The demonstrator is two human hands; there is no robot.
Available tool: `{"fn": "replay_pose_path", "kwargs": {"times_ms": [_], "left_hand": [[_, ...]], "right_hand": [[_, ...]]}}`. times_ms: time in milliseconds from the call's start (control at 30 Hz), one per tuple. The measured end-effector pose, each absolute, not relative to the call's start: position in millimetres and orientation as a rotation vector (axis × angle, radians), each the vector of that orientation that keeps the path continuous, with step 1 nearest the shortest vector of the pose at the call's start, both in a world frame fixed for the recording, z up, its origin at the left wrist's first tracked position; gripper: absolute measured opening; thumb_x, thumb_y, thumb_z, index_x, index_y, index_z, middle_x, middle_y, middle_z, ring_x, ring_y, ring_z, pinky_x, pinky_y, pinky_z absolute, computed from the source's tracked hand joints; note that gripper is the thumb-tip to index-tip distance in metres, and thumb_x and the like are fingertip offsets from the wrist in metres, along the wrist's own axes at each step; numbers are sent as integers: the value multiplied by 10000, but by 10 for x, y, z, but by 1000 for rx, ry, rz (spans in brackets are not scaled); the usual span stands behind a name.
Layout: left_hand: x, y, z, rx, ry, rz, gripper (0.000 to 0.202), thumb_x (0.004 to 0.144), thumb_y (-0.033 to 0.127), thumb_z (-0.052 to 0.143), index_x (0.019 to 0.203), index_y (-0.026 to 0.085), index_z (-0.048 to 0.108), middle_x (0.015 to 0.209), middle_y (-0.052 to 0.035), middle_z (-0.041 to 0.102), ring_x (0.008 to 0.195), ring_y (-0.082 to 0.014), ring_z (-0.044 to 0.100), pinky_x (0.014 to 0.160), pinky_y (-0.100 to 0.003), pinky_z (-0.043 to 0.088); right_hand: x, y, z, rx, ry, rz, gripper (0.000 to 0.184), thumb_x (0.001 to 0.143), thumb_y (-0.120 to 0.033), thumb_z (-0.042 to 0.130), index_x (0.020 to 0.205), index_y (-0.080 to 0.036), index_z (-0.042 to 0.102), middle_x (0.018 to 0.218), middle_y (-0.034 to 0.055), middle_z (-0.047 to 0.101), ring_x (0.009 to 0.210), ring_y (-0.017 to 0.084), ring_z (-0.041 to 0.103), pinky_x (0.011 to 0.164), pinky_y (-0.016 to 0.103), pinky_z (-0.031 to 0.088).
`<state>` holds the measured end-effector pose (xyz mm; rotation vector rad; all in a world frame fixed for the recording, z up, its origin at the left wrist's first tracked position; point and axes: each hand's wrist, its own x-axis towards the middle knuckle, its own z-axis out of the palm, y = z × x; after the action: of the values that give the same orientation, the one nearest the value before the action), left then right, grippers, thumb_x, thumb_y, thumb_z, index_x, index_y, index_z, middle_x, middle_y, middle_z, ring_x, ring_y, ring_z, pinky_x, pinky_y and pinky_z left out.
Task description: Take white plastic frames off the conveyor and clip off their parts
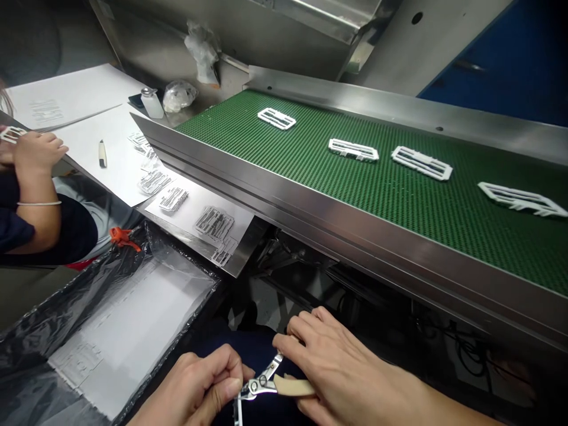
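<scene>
At the bottom of the view, my right hand (332, 367) is wrapped round a pair of nippers (262, 386) with cream handles and metal jaws. The handles stand apart, with a small spring showing between them. My left hand (202, 384) pinches a white plastic part (238, 411), most of which is hidden by my fingers and the picture's lower edge. The nippers' jaws are at this part, right beside my left fingertips. Whether the blades touch the plastic I cannot tell.
A green conveyor belt (306, 145) with metal sides carries several white plastic frames (421, 163). On the left, white-covered worktops (84, 127) hold stacked frames (215, 222) and a cutter (102, 154). A bag-lined box (133, 319) stands below. A co-worker's hand (38, 151) holds a white frame.
</scene>
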<state>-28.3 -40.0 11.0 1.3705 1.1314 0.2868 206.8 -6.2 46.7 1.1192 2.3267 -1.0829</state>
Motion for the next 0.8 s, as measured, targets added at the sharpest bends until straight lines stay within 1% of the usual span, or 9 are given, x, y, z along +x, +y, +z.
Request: {"fn": "replay_pose_path", "kwargs": {"times_ms": [200,300,433,467,533,600,667,733,800], "left_hand": [[-262,-378,113,1380,1136,246,327,911,484,431,783,234,598,676,14,632,603,-149,508,551,-196,384],[-256,-380,125,1385,1141,227,339,914,487,420,766,231,586,673,20,617,605,-143,498,555,-188,385],[-239,-390,142,1372,1149,225,324,908,475,441,750,232,587,632,34,591,571,-136,477,542,-187,375],[-233,-391,144,1360,1151,235,313,901,471,460,744,233,591,617,37,581,559,-136,470,536,-190,372],[-225,-393,143,1324,1151,267,294,881,466,505,727,235,600,595,38,570,544,-138,464,529,-196,368],[-227,-395,127,1273,1162,308,288,868,468,531,718,234,606,613,29,599,567,-145,484,548,-200,374],[-241,-410,88,1209,1193,337,302,870,479,525,717,231,604,661,14,646,620,-155,518,582,-204,384],[-253,-453,16,1115,1221,353,309,886,503,485,814,233,619,714,1,684,682,-167,561,624,-212,401],[-242,-528,-91,988,1204,396,349,847,532,547,1044,249,604,846,-15,723,838,-193,615,755,-235,429]], "right_hand": [[2051,-18,532,1044,2380,-957,306,789,-297,563,1074,-191,530,1085,112,542,1011,274,535,1049,553,306],[2048,-11,553,1014,2459,-857,285,779,-296,564,1039,-183,544,1030,104,559,963,266,549,1018,527,346],[2025,27,576,956,2537,-723,215,752,-284,586,939,-181,567,914,75,576,849,236,563,953,470,391],[2016,40,577,938,2548,-692,193,748,-289,594,907,-183,568,880,68,578,815,230,563,910,445,412],[2002,59,566,897,2544,-653,145,745,-304,597,831,-193,560,789,48,577,721,214,558,758,374,441],[1998,59,535,883,2519,-681,102,750,-300,577,774,-208,540,701,21,565,619,189,536,605,314,394],[2015,33,480,940,2471,-791,72,746,-283,557,743,-222,519,652,-4,556,562,168,517,550,290,344],[2054,-12,404,1096,2401,-923,40,747,-256,544,751,-231,514,677,-14,578,588,163,541,570,280,346],[2110,-63,323,1308,2288,-1020,25,777,-243,528,762,-232,511,715,-12,603,629,167,563,585,272,353]]}}
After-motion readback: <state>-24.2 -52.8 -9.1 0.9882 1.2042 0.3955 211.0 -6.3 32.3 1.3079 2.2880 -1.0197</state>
